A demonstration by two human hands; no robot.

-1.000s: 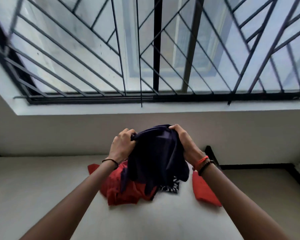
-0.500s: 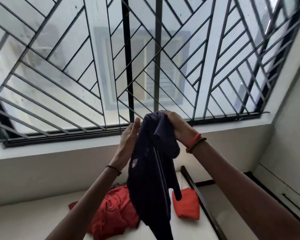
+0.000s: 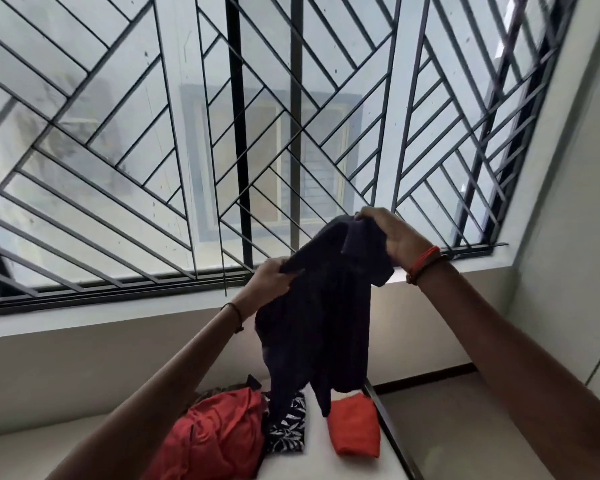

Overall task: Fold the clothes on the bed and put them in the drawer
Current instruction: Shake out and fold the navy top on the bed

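The dark garment [image 3: 326, 323] hangs bunched and limp above the bed [image 3: 316, 464], over a crumpled red heap [image 3: 215, 434] and a small orange piece [image 3: 354, 424] that lies folded. I'd say this is the shake-out before folding. Next it needs its edges found and spread flat. The right hand [image 3: 395, 237] grips its top and the left hand [image 3: 271, 282] pinches an edge lower down.

Arms raised, left hand [image 3: 270, 279] gripping dark garment [image 3: 326, 327], right hand [image 3: 397, 237] gripping higher
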